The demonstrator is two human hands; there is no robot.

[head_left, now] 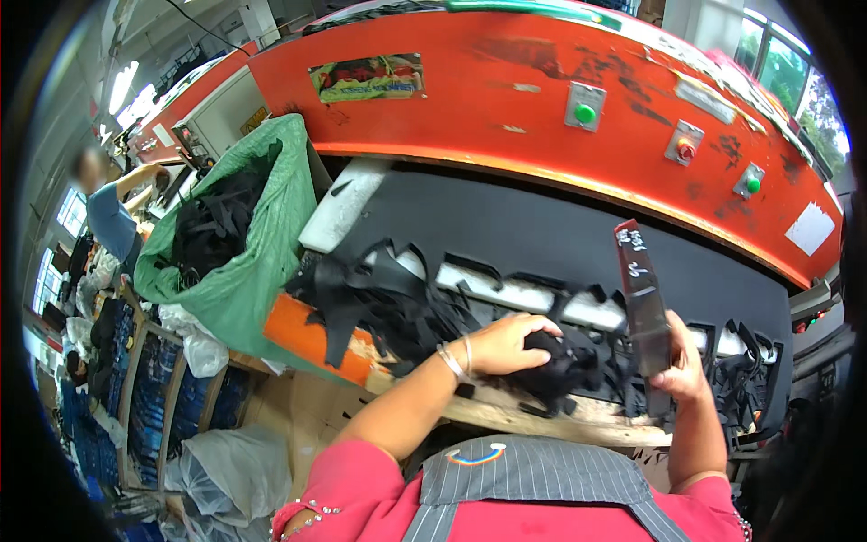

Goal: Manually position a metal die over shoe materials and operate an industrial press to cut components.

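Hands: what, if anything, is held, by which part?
The right hand holds a dark bar by its lower part; the left hand touches black strips, grip unclear.

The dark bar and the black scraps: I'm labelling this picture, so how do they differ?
The dark bar is one long, straight piece; the black scraps are many loose strips, tangled together. The right hand grips the bar, while the scraps lie heaped, the left hand touching some. The bar carries white marks and a red edge at its far end; the scraps look plain black. Both are dark.
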